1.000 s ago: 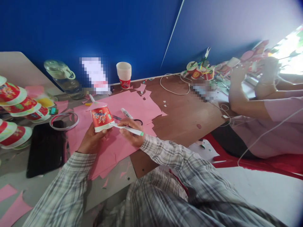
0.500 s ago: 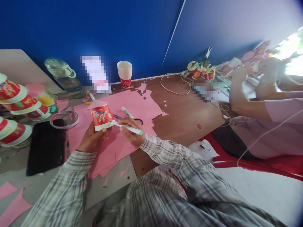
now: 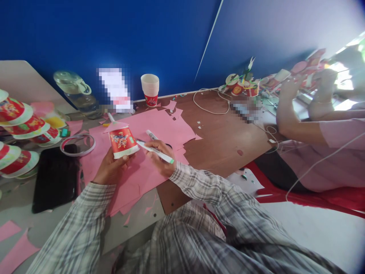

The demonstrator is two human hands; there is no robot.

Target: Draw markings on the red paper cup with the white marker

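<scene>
Since a moment ago the white marker (image 3: 155, 151) has lifted: its tip, which sat at the lower rim of the red paper cup (image 3: 122, 141), now lies higher, against the cup's right side. The cup itself has tipped a little. Nothing else has shifted.

From where I stand, the brown table (image 3: 225, 144) runs along the blue wall. Pink paper sheets (image 3: 171, 123) are spread over its near left part, right under the hands, so they serve as the working surface. A black tablet (image 3: 54, 179) lies flat to the left of the sheets, out of the way. Past it, stacks of red cups (image 3: 17, 114) lie nested on their sides at the table's edge. A water bottle (image 3: 75, 91) and a stack of white cups (image 3: 150, 88) stand upright against the wall. On the right a co-worker's arm (image 3: 288, 121) rests on the table, well apart.

The left hand (image 3: 111, 169) has its fingers curled around the cup from below. It holds the cup clear of the paper, mouth downward, with the printed side turned toward the other hand, which keeps it steady. The right hand (image 3: 158, 156) has its fingers closed on the marker's barrel in a writing grip, the green end pointing back at the wrist. A spare marker (image 3: 152, 135) lies on the sheets just behind.
</scene>
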